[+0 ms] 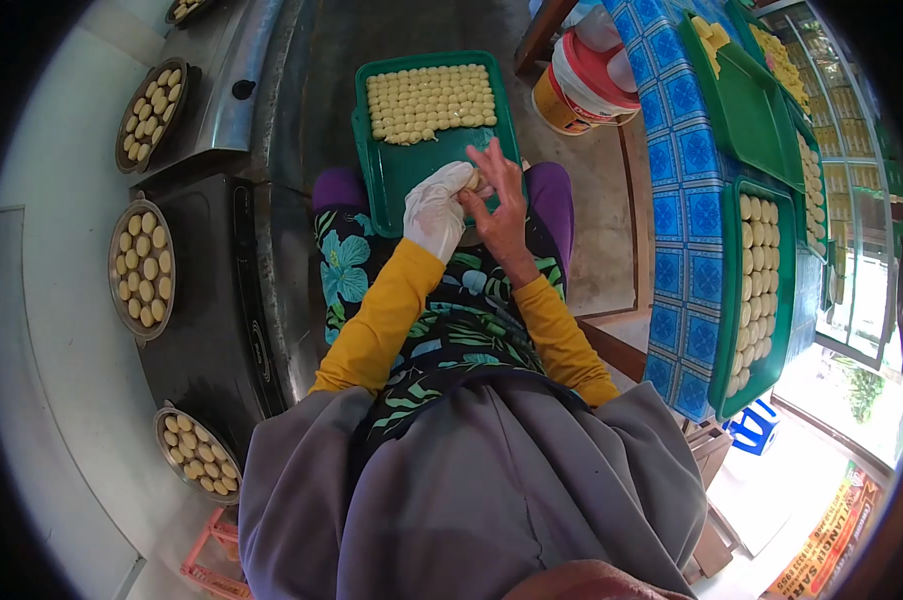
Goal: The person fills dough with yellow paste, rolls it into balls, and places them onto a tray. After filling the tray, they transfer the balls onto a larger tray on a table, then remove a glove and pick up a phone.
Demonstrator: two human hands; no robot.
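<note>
My left hand [436, 208], in a thin white glove, is closed around a small pale dough ball [474, 181]. Against the same ball, my bare right hand [503, 205] has its thumb and a finger bent inward while other fingers stretch away. The contact between them is partly hidden. Both hands are above the near part of a green tray [383, 180] on my lap. Tight rows of small pale dough balls [431, 100] fill the tray's far part, and its near part shows bare green.
At left, round pans [169, 270] of dough balls stand on and beside a dark stove [206, 240]. A blue patterned tablecloth [671, 200] at right bears green trays [729, 340] with more pale pieces. Beyond my right knee stands a red-lidded bucket [571, 90].
</note>
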